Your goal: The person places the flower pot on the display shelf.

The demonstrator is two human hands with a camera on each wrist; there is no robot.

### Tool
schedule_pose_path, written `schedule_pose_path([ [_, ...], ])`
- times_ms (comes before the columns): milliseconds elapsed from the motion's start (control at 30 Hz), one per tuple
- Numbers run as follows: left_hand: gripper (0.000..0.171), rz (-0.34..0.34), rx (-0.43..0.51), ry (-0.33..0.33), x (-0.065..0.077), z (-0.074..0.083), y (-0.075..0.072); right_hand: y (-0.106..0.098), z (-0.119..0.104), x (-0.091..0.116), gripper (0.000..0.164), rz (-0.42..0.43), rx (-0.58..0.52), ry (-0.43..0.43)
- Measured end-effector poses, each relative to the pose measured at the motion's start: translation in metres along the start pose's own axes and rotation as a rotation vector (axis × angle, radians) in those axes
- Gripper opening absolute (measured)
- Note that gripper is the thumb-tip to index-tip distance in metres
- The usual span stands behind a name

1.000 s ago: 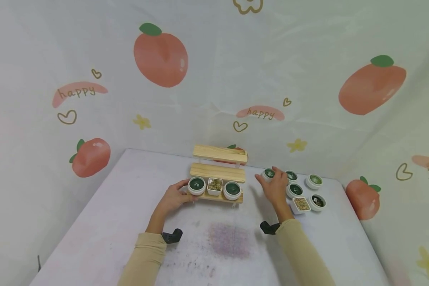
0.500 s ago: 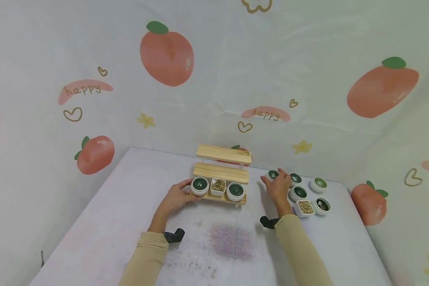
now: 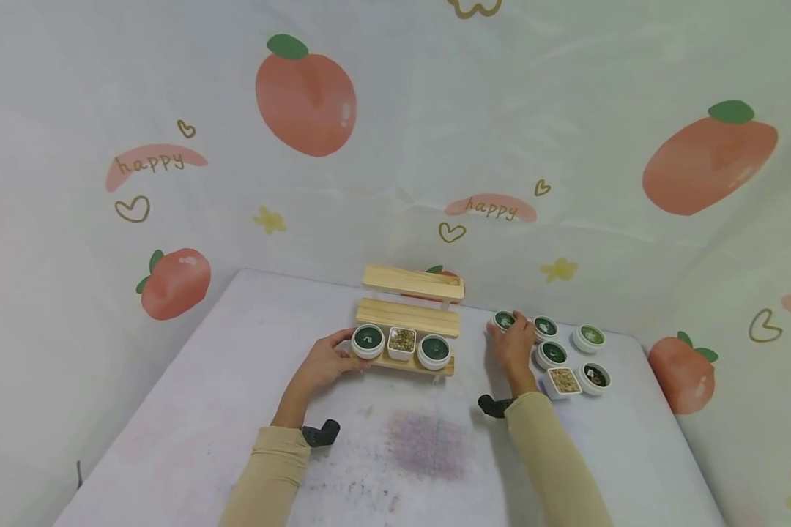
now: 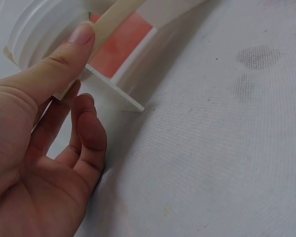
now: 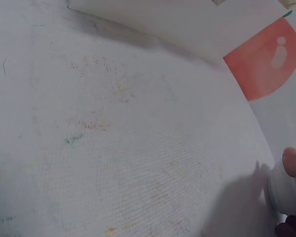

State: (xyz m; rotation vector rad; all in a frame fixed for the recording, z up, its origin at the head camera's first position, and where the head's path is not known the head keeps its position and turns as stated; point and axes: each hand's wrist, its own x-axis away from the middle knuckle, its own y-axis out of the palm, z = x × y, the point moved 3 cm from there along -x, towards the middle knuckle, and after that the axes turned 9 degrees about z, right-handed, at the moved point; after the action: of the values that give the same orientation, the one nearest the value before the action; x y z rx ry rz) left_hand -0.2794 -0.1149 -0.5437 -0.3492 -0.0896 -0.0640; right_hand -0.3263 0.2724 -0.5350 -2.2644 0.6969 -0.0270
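Observation:
A three-tier wooden display rack stands at the back middle. My left hand grips the left end of its lowest board, with the thumb on top and fingers curled below. On that board sit a round white pot with a dark green top, a square white pot with speckled contents and another round green-topped pot. To the rack's right, my right hand grips a round white pot, its thumb against the pot's side in the right wrist view.
More small pots stand close beside my right hand: green-topped round ones, a lighter green one, a dark one and a square speckled one. A printed cloth backdrop rises right behind the white table.
My right thumb and fingers have drawn in around the round pot at the back. The left hand keeps its hold on the rack, and the head view has shifted slightly.

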Motion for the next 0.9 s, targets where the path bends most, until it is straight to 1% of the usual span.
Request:
schedule_pose_path([
  [167,0.082,-0.022,0.005,-0.002,0.000,-0.001,0.002,-0.005,-0.002,0.003,0.067,0.021,0.017,0.011],
  [233,0.083,-0.026,-0.002,-0.007,0.000,-0.002,0.002,-0.008,-0.004,0.006,0.066,0.026,0.015,0.000],
  [433,0.085,0.005,-0.013,0.007,0.000,-0.001,-0.001,-0.016,-0.019,0.013,0.069,0.036,-0.032,-0.085],
  [567,0.085,0.002,-0.012,0.002,0.001,0.000,-0.001,-0.023,-0.030,0.018,0.069,0.053,-0.062,-0.119],
  [733,0.084,0.005,-0.018,-0.004,0.002,0.000,-0.001,-0.033,-0.048,0.029,0.071,0.019,-0.078,-0.172],
  [833,0.085,0.007,-0.018,-0.003,0.002,0.001,-0.001,-0.038,-0.059,0.034,0.070,0.018,-0.113,-0.234],
  [900,0.085,0.008,-0.021,0.003,0.002,0.002,-0.001,-0.042,-0.066,0.038,0.069,0.014,-0.148,-0.261],
])
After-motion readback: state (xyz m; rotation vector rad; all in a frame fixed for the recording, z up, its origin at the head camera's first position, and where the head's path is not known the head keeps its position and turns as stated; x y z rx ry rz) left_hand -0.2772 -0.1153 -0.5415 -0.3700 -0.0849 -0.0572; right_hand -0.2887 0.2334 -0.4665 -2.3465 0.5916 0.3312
